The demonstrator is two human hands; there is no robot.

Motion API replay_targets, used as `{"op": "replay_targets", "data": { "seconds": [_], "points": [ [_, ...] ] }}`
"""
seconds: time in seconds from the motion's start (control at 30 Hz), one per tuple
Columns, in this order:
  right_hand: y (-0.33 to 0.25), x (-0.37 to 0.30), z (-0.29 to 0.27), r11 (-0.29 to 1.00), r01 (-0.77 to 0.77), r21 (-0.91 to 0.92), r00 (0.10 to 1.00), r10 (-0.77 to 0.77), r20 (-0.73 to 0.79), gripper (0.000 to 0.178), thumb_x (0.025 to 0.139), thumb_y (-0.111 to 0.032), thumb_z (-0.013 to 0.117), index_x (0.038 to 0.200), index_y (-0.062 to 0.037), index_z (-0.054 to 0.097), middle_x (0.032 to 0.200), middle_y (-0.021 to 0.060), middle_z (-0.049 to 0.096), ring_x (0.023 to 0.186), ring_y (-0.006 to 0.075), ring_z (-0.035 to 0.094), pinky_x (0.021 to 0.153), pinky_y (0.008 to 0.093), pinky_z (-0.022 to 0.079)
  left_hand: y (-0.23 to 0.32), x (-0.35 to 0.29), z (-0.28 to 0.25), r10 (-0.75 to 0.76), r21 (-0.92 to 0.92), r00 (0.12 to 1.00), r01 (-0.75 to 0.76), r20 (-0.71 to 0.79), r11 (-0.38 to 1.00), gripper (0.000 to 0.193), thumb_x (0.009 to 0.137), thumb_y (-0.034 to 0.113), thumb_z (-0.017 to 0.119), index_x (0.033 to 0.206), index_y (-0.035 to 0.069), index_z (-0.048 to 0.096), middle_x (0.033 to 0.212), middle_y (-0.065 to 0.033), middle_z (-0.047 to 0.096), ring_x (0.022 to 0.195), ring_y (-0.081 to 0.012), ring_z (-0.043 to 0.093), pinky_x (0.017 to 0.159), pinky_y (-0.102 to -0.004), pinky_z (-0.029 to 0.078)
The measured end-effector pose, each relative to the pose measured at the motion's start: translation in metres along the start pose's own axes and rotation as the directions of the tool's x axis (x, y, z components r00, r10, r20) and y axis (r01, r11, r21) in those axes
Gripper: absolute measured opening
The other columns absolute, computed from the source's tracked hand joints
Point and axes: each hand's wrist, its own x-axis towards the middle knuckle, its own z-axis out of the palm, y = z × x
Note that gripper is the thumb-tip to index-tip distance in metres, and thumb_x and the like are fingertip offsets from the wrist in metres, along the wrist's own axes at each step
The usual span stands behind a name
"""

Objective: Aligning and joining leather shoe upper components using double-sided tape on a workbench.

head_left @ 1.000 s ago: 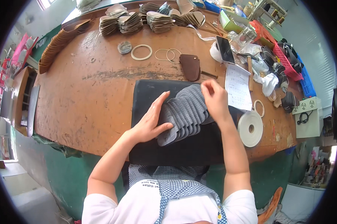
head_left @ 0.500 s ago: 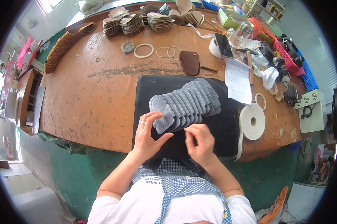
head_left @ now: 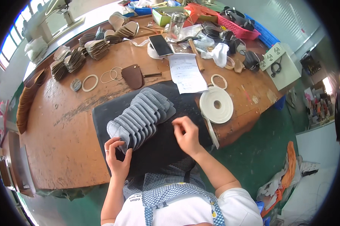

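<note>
Here the left hand [head_left: 117, 156] pinches the grey fanned pieces [head_left: 141, 115] at the table's [head_left: 60, 128] near edge, the right hand [head_left: 186, 133] curled closed on the black mat [head_left: 162, 145] beside the white tape roll [head_left: 216, 104].

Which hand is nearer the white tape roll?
Right. The right hand lies on the black mat left of the tape roll; the left hand is farther, at the grey pieces.

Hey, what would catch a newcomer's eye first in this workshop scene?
A fanned row of overlapping grey fabric pieces lies on a black mat at the wooden table's near edge, the left hand at its near end and the right hand beside it. A white tape roll sits just right.
</note>
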Motion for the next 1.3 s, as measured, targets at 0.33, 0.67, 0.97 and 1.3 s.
{"op": "replay_targets", "data": {
  "seconds": [0.33,0.67,0.97,1.3],
  "points": [
    [0.003,0.002,0.003,0.967,-0.161,0.197,0.986,0.165,-0.006,0.012,0.095,0.005,0.062,0.105,-0.0004,0.064,0.086,0.0055,0.069,0.068,0.0072,0.063,0.059,0.0218,0.05,-0.005,-0.002,-0.002,-0.043,-0.013,0.999,0.043,0.028,0.999,0.034,0.073,-0.001,0.077,0.103,0.005,0.062,0.12,-0.0131,0.06,0.111,-0.0303,0.059,0.097,-0.0393,0.047],
    [-0.079,0.042,-0.073,0.235,-0.064,0.97,0.995,-0.059,0.08,0.037,0.098,-0.017,0.063,0.064,-0.0117,0.05,0.063,0.0043,0.058,0.052,0.0181,0.054,0.069,0.0457,0.055,-0.016,-0.004,-0.003,-0.101,-0.102,0.99,0.111,0.095,0.989,0.028,0.081,-0.001,0.067,0.107,0.002,0.06,0.128,-0.0138,0.053,0.123,-0.024,0.051,0.11,-0.0356,0.035],
    [-0.097,0.06,-0.089,-0.336,0.061,0.94,0.89,-0.408,-0.203,0.036,0.099,-0.021,0.066,0.067,-0.0068,0.059,0.069,0.0116,0.063,0.054,0.0206,0.056,0.073,0.0511,0.06,-0.025,-0.006,-0.008,-0.103,-0.13,0.993,0.111,0.065,0.985,0.028,0.084,0.002,0.068,0.111,0.0,0.059,0.131,-0.014,0.051,0.124,-0.0244,0.05,0.108,-0.0354,0.036],
    [-0.08,0.058,-0.103,-0.357,0.012,0.934,0.878,-0.443,-0.181,0.041,0.098,-0.02,0.068,0.062,-0.0053,0.055,0.066,0.0117,0.061,0.051,0.0192,0.053,0.074,0.0529,0.062,-0.021,-0.009,-0.003,-0.118,-0.126,0.989,0.128,0.085,0.984,0.027,0.085,0.004,0.067,0.11,0.001,0.058,0.129,-0.0142,0.05,0.124,-0.0242,0.05,0.11,-0.036,0.034]
  ]
}}
